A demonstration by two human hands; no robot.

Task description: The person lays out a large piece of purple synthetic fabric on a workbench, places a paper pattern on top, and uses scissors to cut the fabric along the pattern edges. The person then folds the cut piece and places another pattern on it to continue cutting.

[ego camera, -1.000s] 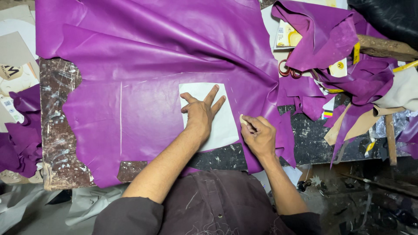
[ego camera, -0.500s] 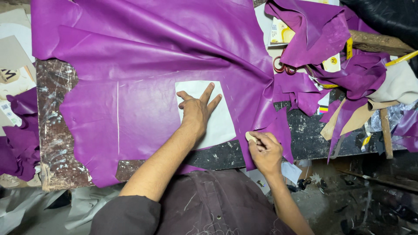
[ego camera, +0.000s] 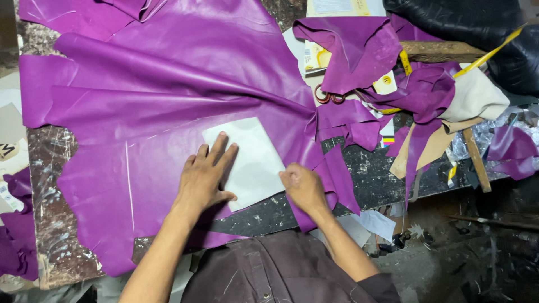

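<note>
A large purple leather hide (ego camera: 168, 84) lies spread over a worn, paint-flecked worktable (ego camera: 50, 185). On the hide rests a pale grey card template (ego camera: 252, 157). My left hand (ego camera: 205, 177) lies flat, fingers spread, across the template's left side and the leather beside it. My right hand (ego camera: 303, 188) is curled shut at the template's right edge, touching the leather there. The small pale stick seen in it earlier is hidden inside the fingers now. A thin pale line (ego camera: 128, 179) is drawn on the hide to the left.
Purple leather scraps (ego camera: 365, 50) pile up at the right with orange-handled scissors (ego camera: 328, 96), a yellow tape measure (ego camera: 405, 62) and beige pieces (ego camera: 474, 95). Black material (ego camera: 477, 22) fills the top right corner. A wooden strip (ego camera: 477, 160) overhangs the table's edge above a littered floor.
My right hand has slid down the template's right edge toward me and back against it. The left hand stays pressed on the template. The camera has come closer.
</note>
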